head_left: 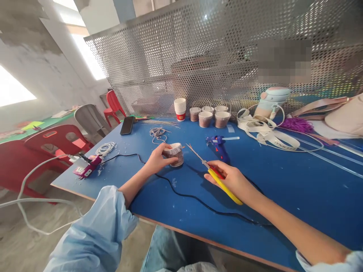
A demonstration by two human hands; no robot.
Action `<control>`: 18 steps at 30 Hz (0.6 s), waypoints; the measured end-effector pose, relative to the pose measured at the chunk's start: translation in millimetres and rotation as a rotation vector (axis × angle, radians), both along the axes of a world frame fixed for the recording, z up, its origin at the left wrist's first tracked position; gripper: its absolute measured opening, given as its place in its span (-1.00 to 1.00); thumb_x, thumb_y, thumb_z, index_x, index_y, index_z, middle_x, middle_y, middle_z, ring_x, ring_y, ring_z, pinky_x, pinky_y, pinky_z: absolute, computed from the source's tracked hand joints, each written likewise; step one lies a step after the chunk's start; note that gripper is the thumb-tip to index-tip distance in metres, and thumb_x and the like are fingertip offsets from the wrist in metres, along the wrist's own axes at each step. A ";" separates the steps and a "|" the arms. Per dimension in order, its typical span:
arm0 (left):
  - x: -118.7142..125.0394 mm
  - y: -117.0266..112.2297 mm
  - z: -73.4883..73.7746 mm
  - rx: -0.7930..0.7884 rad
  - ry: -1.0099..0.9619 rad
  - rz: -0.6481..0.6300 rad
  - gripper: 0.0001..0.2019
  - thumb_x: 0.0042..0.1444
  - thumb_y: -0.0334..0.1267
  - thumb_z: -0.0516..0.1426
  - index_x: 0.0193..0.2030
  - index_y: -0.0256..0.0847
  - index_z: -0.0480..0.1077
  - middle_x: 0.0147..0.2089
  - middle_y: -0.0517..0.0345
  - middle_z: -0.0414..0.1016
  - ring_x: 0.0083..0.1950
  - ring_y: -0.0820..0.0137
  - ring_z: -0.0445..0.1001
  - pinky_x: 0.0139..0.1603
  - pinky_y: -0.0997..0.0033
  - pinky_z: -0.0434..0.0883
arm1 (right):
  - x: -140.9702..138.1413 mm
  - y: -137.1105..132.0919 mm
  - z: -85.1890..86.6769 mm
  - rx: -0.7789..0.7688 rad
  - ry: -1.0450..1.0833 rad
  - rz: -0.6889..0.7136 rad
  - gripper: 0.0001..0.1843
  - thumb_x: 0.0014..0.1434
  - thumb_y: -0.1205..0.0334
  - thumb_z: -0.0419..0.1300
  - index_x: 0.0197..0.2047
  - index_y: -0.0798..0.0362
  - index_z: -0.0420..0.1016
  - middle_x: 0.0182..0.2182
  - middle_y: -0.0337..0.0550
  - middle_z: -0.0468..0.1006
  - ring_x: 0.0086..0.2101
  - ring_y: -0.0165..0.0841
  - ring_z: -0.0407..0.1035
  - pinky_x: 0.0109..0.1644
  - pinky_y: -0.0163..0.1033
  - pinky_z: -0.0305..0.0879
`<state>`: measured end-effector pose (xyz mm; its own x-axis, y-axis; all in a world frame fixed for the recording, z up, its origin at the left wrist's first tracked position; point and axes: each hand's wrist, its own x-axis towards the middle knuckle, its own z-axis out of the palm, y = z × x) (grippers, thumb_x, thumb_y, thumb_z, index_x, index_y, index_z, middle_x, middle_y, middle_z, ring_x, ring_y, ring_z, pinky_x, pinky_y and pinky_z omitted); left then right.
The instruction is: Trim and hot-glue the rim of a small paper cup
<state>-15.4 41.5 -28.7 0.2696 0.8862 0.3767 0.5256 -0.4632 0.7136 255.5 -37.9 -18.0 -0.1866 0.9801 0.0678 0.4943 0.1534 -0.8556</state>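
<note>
My left hand [160,156] is wrapped round a small cup [177,155] with a white rim and brownish wrapped sides, standing on the blue table [195,223]. In my right hand [227,175] is a pair of scissors [224,186] with yellow and red handles. Their blades point up and left, with the tips just right of the cup and apart from it. Beyond the right hand lies a blue glue gun [219,149] with a clear glue stick in its back. Loose cord [159,134] lies behind the cup.
Several wrapped cups [205,118] and a paper cup stack [180,109] stand at the back. Nearby are a phone [127,125], a power strip [87,167], white ribbon [272,136], a bottle [273,100] and purple strands [296,125]. A black cable [187,195] crosses the front. Perforated metal [159,64] rises behind.
</note>
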 end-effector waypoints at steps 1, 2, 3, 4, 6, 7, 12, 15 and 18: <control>0.1 0.7 -1.2 -0.010 -0.012 0.027 -0.66 -0.07 -0.12 0.31 -0.21 -0.17 0.34 -0.25 0.19 0.46 -0.29 0.41 0.40 -0.22 0.37 0.36 | -0.2 -0.3 0.3 0.000 0.000 -0.002 -0.52 0.03 -0.13 0.24 -0.10 0.04 0.48 -0.37 -0.16 0.61 -0.37 -0.29 0.48 -0.27 -0.26 0.41; 0.3 1.1 -2.1 -0.003 -0.012 0.046 -0.67 -0.08 -0.12 0.32 -0.23 -0.18 0.34 -0.28 0.21 0.44 -0.31 0.42 0.39 -0.24 0.39 0.35 | -0.5 -0.6 0.5 -0.001 0.000 -0.002 -0.52 0.03 -0.14 0.24 -0.10 0.04 0.48 -0.37 -0.16 0.61 -0.37 -0.29 0.49 -0.27 -0.26 0.41; 0.7 1.2 -2.6 0.018 -0.004 0.060 -0.67 -0.09 -0.11 0.32 -0.27 -0.18 0.34 -0.31 0.23 0.42 -0.33 0.43 0.37 -0.26 0.40 0.34 | -0.7 -0.8 0.7 0.001 0.001 -0.001 -0.52 0.03 -0.14 0.24 -0.10 0.04 0.48 -0.37 -0.16 0.61 -0.37 -0.28 0.49 -0.27 -0.26 0.41; 1.2 1.0 -2.8 0.043 0.010 0.066 -0.68 -0.10 -0.11 0.33 -0.30 -0.19 0.34 -0.34 0.23 0.40 -0.34 0.43 0.35 -0.27 0.40 0.33 | -0.8 -1.0 0.8 0.005 0.002 0.004 -0.52 0.04 -0.14 0.23 -0.10 0.03 0.48 -0.37 -0.16 0.61 -0.36 -0.28 0.49 -0.27 -0.26 0.41; 2.3 -0.1 -2.7 0.086 0.049 0.064 -0.69 -0.09 -0.11 0.33 -0.34 -0.19 0.34 -0.36 0.24 0.37 -0.36 0.43 0.33 -0.29 0.40 0.32 | -0.6 -1.2 0.7 0.017 0.005 0.012 -0.53 0.04 -0.13 0.23 -0.10 0.03 0.48 -0.36 -0.16 0.62 -0.36 -0.28 0.49 -0.27 -0.25 0.41; 2.9 -0.8 -2.6 0.102 0.071 0.062 -0.70 -0.09 -0.11 0.33 -0.36 -0.19 0.33 -0.37 0.24 0.35 -0.36 0.43 0.32 -0.29 0.40 0.32 | -0.4 -1.1 0.3 0.022 0.004 0.012 -0.53 0.04 -0.13 0.23 -0.11 0.03 0.48 -0.36 -0.15 0.62 -0.36 -0.28 0.49 -0.27 -0.25 0.41; 6.1 -5.9 -2.5 0.149 0.153 0.068 -0.69 -0.09 -0.11 0.33 -0.35 -0.18 0.32 -0.35 0.23 0.33 -0.34 0.41 0.31 -0.28 0.39 0.33 | 1.0 0.9 -4.9 0.021 0.012 0.009 -0.53 0.05 -0.12 0.23 -0.09 0.04 0.48 -0.32 -0.13 0.64 -0.34 -0.27 0.50 -0.25 -0.25 0.41; 8.4 -10.6 -1.4 0.159 0.185 0.045 -0.67 -0.09 -0.13 0.30 -0.23 -0.16 0.32 -0.25 0.18 0.38 -0.25 0.37 0.36 -0.21 0.36 0.36 | 0.9 1.5 -7.0 0.051 0.003 0.008 -0.54 0.07 -0.12 0.23 -0.09 0.03 0.47 -0.31 -0.13 0.64 -0.34 -0.28 0.50 -0.25 -0.25 0.40; 9.5 -15.8 1.9 0.179 0.191 -0.008 -0.63 -0.05 -0.24 0.20 -0.06 -0.15 0.29 -0.13 0.11 0.41 -0.13 0.31 0.41 -0.06 0.28 0.39 | -0.3 -0.4 -4.2 0.049 -0.019 0.017 -0.54 0.07 -0.11 0.22 -0.09 0.04 0.46 -0.34 -0.13 0.64 -0.37 -0.27 0.49 -0.26 -0.23 0.40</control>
